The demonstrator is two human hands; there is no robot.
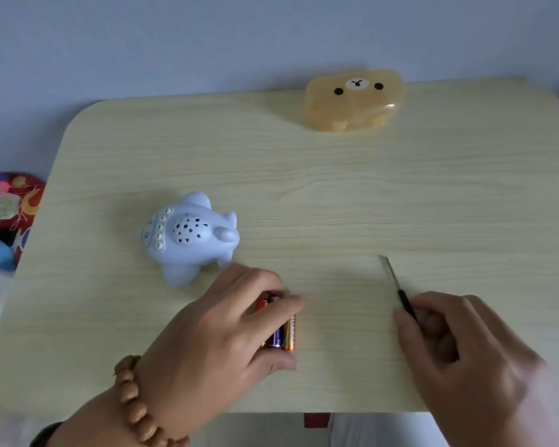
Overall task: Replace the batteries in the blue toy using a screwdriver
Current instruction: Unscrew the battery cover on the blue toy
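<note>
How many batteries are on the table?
3 seem visible: cylindrical batteries lying side by side under the left hand, one orange, one dark blue, and a red-tipped end. Its fingers may hide others.

Both hands are bare, with no gloves, rings or watch showing on either. The left hand [220,333] has a bracelet [136,404] just behind it at the wrist: a single strand of rounded wooden beads in a warm tan, each bead faintly grooved (the grain is too blurred to read). Further back from that hand, at the forearm's lower edge, sits a narrow dark band, possibly a cuff. The right hand [465,359] wears nothing at all; its wrist runs out of view, blurred, toward the frame's corner.
</note>
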